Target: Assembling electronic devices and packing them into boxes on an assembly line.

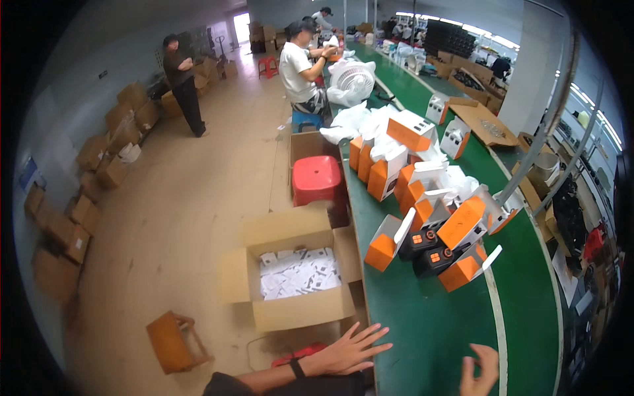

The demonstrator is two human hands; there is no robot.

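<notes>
A: Floor?
B: Tan floor (218, 218), spreading left of the long green bench (422, 330).
A: Furniture, that side?
B: Red stool (317, 173) close beside the bench; wooden stool (166, 341) farther out from it.
A: Walls?
B: Pale wall (72, 99) well left of the bench, cartons (125, 129) along it. White pillar (540, 79), bench's right.
A: Light?
B: Bright opening (242, 28) far back, left of the bench; strip lights (609, 127) to its right.

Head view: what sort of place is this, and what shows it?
Probably a factory packing area: a long green worktable, orange-and-white boxes on it, and an open carton beside it.
</notes>
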